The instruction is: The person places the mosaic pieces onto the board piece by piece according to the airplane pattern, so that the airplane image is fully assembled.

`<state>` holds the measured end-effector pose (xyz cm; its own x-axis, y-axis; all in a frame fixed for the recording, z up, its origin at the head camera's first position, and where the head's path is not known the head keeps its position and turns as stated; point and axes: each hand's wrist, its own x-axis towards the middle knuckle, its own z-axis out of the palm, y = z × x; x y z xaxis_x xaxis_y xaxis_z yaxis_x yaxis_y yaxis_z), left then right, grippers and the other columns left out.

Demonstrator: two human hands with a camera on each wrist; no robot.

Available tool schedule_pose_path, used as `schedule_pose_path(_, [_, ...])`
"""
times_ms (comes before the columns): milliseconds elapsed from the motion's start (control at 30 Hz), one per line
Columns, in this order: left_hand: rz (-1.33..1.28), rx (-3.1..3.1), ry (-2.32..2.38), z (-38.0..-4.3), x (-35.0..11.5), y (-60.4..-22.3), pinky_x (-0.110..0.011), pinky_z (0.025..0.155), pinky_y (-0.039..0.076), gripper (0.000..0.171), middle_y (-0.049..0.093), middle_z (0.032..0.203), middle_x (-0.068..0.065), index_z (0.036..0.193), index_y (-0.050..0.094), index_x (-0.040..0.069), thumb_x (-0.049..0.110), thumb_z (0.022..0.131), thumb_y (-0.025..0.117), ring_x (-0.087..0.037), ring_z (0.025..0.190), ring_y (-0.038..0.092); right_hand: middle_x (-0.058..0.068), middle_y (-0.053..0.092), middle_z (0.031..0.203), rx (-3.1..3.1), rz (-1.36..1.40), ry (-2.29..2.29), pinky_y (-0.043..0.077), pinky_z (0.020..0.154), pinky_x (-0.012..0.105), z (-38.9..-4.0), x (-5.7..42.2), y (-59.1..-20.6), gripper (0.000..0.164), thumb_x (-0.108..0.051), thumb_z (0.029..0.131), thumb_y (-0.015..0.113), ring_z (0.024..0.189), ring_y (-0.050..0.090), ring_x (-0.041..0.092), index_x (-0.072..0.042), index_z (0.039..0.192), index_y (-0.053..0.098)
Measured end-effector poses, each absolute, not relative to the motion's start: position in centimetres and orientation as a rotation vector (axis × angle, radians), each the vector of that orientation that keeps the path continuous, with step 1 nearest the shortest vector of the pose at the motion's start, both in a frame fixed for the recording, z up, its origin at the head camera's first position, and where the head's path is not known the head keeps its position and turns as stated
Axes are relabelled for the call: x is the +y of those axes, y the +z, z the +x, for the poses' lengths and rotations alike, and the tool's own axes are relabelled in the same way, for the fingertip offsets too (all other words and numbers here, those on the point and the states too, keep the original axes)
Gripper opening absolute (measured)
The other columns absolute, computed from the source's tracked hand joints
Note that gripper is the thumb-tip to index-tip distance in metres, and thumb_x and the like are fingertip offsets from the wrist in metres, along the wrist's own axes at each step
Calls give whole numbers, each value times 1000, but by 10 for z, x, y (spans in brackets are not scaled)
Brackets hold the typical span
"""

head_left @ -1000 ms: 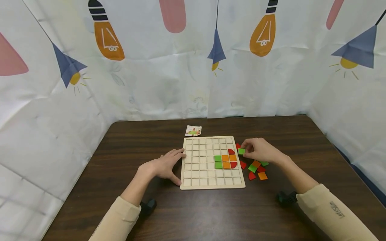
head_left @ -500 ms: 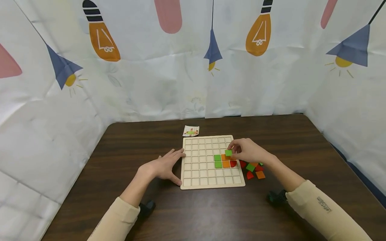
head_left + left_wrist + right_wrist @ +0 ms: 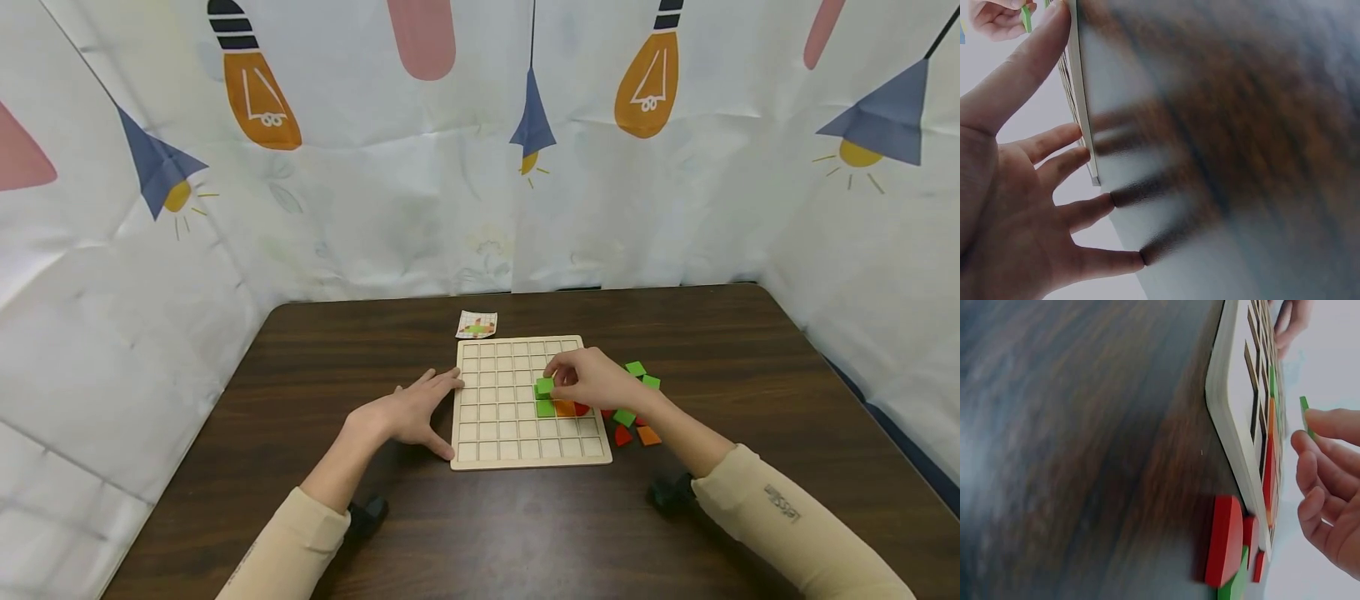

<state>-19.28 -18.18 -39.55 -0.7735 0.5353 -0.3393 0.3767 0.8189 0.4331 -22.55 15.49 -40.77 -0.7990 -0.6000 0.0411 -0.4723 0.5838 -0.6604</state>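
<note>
A pale wooden grid board [image 3: 495, 442] lies on the table. My right hand [image 3: 596, 379] pinches a green square tile [image 3: 544, 387] between thumb and fingertips over the board, clear of its surface in the right wrist view. Below it in the head view, a seated green tile [image 3: 545, 408], an orange tile [image 3: 565, 408] and a red rounded tile [image 3: 582, 409] sit in the grid. My hand hides other tiles there. My left hand [image 3: 412, 414] spreads its fingers along the board's left edge, thumb at the near corner; in the left wrist view the fingertips touch the tabletop and board edge.
Several loose tiles lie right of the board, among them a green one [image 3: 636, 368], a red one [image 3: 623, 435] and an orange one [image 3: 648, 436]. A small printed pattern card [image 3: 477, 325] lies behind the board. A printed curtain [image 3: 390, 217] hangs beyond the table [image 3: 360, 325].
My right hand has carried the green tile leftward from beside the board to over the grid's green tiles. The left hand has stayed at the board's edge.
</note>
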Motion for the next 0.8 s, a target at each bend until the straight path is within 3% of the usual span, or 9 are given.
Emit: schedule_pose_path(800, [674,2550,460,-193,-182,-398,-80,108,14,107,14,171,-8,161,33,12,43,77,92,-41,155,6,-8,65,80,2605,-956,-970,52,70,29,-227,127,-412,18,-11,91,79,74,60,7,-5,107,72])
